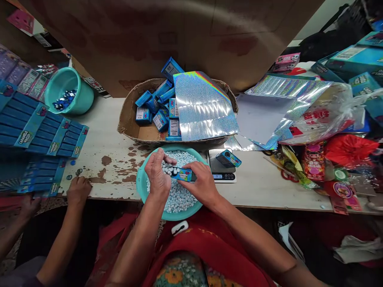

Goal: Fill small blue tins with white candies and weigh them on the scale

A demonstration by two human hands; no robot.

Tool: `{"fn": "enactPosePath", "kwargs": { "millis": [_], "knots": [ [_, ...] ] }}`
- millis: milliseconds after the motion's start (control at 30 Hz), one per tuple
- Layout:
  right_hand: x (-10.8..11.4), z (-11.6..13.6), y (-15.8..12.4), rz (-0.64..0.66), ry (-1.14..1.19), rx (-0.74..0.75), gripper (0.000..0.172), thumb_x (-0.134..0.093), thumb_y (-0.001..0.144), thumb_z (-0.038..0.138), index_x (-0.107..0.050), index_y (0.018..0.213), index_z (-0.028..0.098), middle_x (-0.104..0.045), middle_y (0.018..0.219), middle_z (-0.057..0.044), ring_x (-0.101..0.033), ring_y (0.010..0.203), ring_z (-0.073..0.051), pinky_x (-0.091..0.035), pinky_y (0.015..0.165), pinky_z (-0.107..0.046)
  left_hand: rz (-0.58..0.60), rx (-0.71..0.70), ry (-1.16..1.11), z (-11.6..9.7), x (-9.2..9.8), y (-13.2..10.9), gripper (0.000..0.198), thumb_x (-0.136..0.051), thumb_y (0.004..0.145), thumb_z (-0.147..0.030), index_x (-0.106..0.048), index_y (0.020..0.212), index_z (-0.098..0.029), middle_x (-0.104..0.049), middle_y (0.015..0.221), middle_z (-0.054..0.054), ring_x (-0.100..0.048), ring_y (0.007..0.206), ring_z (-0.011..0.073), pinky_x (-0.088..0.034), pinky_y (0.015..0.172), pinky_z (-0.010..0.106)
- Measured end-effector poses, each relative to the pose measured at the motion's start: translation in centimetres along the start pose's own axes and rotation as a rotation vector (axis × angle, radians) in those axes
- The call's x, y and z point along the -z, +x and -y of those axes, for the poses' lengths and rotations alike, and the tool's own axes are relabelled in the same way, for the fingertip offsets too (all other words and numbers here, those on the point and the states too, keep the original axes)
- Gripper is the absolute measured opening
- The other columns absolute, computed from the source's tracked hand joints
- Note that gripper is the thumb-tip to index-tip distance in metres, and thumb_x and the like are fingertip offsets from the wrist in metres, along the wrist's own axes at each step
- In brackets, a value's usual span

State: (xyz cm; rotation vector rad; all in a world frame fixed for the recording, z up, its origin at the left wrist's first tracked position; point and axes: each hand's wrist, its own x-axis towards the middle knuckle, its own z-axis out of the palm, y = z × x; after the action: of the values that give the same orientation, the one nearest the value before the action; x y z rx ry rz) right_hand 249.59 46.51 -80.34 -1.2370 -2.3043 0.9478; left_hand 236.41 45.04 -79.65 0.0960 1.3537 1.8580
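Note:
Over a turquoise basin (pixel 140 181) of small pale candies (pixel 179 199), my right hand (pixel 203 181) grips a small blue box (pixel 183 175) between thumb and fingers. Cupped beside the box's left end, my left hand (pixel 158 173) holds several pale candies (pixel 170 169) against its palm. To the right of the basin is a digital scale (pixel 226 176), its display lit, with another blue box (pixel 229 158) lying on it. Behind the basin, a cardboard tray (pixel 128 119) holds several blue boxes (pixel 160 120) and a shiny holographic sheet (pixel 206 107).
At the left, a co-worker's hand (pixel 78 191) rests on the table edge near stacked blue display boxes (pixel 36 127). A turquoise bucket (pixel 85 95) stands behind. Wrappers, a red bag (pixel 348 151) and holographic sheets (pixel 302 95) cover the right side. A tall cardboard panel (pixel 149 40) rises behind.

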Motion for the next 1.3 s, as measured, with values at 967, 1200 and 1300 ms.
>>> {"fn": "enactPosePath", "kwargs": {
  "millis": [967, 1200, 1300],
  "knots": [
    [2.8, 0.1, 0.0, -0.107, 0.365, 0.005, 0.033, -0.077, 0.073, 0.032, -0.061, 0.1, 0.024, -0.064, 0.098, -0.005, -0.059, 0.096, -0.022, -0.047, 0.085, -0.036, -0.012, -0.084, 0.104, -0.3, 2.6, 0.9, 0.046, -0.044, 0.083, -0.063, -0.062, 0.079, -0.022, -0.057, 0.059, 0.001, -0.058, 0.06, 0.0183, -0.051, 0.075, 0.038],
    [2.5, -2.4, -0.5, -0.146, 0.296, -0.064, 0.035, -0.078, 0.071, 0.036, -0.062, 0.101, 0.025, -0.065, 0.1, -0.005, -0.06, 0.098, -0.023, -0.047, 0.087, -0.039, 0.057, -0.083, 1.342, 8.5, 8.9, 3.0, 0.034, -0.065, 0.075, -0.041, -0.065, 0.1, -0.019, -0.055, 0.119, 0.018, -0.041, 0.122, 0.039, -0.031, 0.099, 0.05],
    [1.7, -2.8, -0.9, -0.15, 0.284, -0.082, 0.033, -0.077, 0.073, 0.037, -0.062, 0.1, 0.024, -0.064, 0.099, -0.005, -0.06, 0.097, -0.023, -0.047, 0.086, -0.039, 0.114, -0.011, 1.404, 10.6, 7.9, 2.1, 0.033, -0.061, 0.077, -0.04, -0.061, 0.103, -0.019, -0.054, 0.116, 0.019, -0.044, 0.116, 0.0395, -0.034, 0.092, 0.049]
  ]
}}
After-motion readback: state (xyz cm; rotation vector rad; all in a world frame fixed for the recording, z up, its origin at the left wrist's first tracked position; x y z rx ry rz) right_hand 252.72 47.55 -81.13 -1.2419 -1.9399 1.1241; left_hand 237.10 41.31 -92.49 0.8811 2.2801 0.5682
